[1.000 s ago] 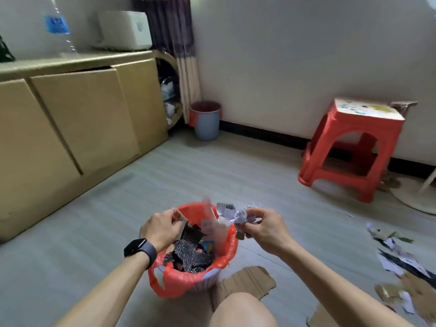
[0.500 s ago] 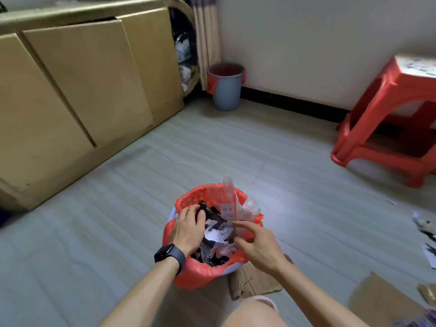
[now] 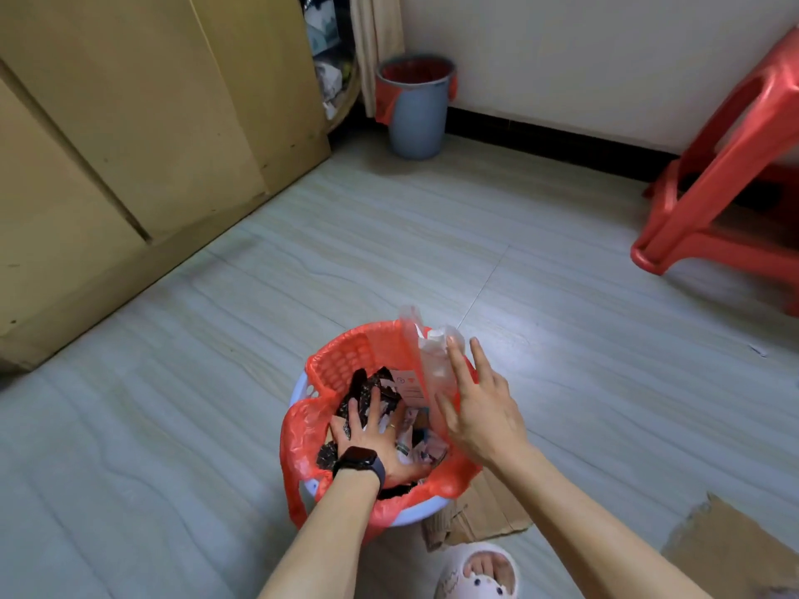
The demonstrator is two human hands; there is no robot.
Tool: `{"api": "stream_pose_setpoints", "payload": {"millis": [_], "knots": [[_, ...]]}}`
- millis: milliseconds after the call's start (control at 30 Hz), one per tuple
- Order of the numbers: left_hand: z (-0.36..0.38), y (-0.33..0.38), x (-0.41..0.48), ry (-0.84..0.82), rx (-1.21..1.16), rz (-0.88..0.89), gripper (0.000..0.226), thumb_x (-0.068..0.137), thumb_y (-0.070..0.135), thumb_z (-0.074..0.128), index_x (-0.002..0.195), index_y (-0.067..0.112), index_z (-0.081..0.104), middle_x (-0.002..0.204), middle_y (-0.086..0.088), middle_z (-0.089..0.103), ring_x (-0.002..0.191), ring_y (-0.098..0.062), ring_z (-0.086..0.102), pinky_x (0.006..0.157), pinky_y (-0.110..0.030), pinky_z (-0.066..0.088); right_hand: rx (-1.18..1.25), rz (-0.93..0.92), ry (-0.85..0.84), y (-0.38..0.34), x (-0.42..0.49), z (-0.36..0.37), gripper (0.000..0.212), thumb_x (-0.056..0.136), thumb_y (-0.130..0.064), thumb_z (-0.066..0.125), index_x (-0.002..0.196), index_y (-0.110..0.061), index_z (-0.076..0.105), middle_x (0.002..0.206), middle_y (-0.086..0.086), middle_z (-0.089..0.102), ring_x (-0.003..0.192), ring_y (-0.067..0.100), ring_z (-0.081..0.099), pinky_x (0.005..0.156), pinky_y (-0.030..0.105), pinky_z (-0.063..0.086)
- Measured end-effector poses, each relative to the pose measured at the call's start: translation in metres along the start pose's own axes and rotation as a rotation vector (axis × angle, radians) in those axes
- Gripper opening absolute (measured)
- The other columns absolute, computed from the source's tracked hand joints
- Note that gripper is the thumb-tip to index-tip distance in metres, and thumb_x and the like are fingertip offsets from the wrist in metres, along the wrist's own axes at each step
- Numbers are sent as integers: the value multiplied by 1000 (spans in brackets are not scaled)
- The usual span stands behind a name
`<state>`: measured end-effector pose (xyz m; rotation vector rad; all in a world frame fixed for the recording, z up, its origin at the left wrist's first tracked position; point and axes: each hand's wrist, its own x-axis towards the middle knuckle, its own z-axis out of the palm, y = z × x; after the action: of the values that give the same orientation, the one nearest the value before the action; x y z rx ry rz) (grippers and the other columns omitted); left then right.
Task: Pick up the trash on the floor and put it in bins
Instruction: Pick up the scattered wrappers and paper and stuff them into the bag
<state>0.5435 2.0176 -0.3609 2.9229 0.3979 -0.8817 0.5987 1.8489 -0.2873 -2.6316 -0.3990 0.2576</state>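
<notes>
Head view: looks down on a small basket bin (image 3: 302, 389) on the pale tiled floor (image 3: 194, 404), with both forearms reaching in from the bottom edge.
Basket bin: pale lavender plastic with a red liner (image 3: 298, 443) folded over its rim, filled nearly to the top.
Left hand (image 3: 372, 443): palm down inside the bin, fingers (image 3: 374, 404) spread and straight, pressing on the trash (image 3: 363, 389) and grasping nothing. It has a black watch (image 3: 359, 462) on the wrist and a ring on one finger.
Right hand (image 3: 482, 408): over the bin's far right rim, fingers (image 3: 480, 358) straight and released. They lie against a clear plastic packet (image 3: 432, 361) that stands upright out of the bin, and no finger plainly curls round it.
Trash: black crumpled wrappers and white paper scraps (image 3: 421, 449) lie inside the bin, under and around the left hand.
Cardboard: one torn piece (image 3: 488, 508) lies on the floor against the bin's near right side, and another piece (image 3: 735, 546) lies well apart at the lower right.
Slipper (image 3: 480, 572): white, on a foot at the bottom edge, just beside the nearer cardboard.
Second bin (image 3: 415, 110): blue-grey with a red liner, standing by the far wall next to a curtain (image 3: 376, 36).
Cabinet (image 3: 129, 144): tan doors along the left side.
Stool (image 3: 726, 166): red plastic, at the right edge, well apart from the basket bin.
</notes>
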Motion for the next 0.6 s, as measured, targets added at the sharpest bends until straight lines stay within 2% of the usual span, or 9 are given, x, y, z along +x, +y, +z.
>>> {"api": "stream_pose_setpoints", "payload": {"millis": [167,300,400,500,600], "knots": [[11,0,19,-34,32,-37,108,64,96,27,150,45,-13,158,3,-31,144,-39,-24,109,-67,-4,78,97,-36,4,14,12,75,96,-31,41,152,-49,-6,165,1,1,128,38,44,92,47,47],[19,1,34,-62,8,-67,111,63,96,33,152,44,-5,158,2,-30,145,-39,-22,109,-66,-5,73,112,-19,7,16,19,74,95,-33,41,152,-49,-3,165,0,7,125,36,48,89,44,48],[27,4,38,-88,27,-92,108,66,93,34,151,43,-9,158,0,-31,143,-40,-27,107,-68,-9,87,116,-21,8,16,21,74,94,-33,41,150,-52,-3,162,0,14,116,37,55,86,43,49],[25,9,38,-104,24,-120,107,67,93,33,151,44,-12,157,1,-33,143,-40,-28,107,-68,-12,77,114,-12,9,19,21,73,95,-34,42,150,-54,-2,145,2,35,98,35,60,73,38,45],[11,8,31,-162,18,-67,113,62,94,39,149,47,-15,157,1,-33,144,-41,-24,109,-69,-5,70,139,-25,7,17,18,72,97,-32,40,150,-54,-3,123,5,46,89,36,59,69,38,40]]}}
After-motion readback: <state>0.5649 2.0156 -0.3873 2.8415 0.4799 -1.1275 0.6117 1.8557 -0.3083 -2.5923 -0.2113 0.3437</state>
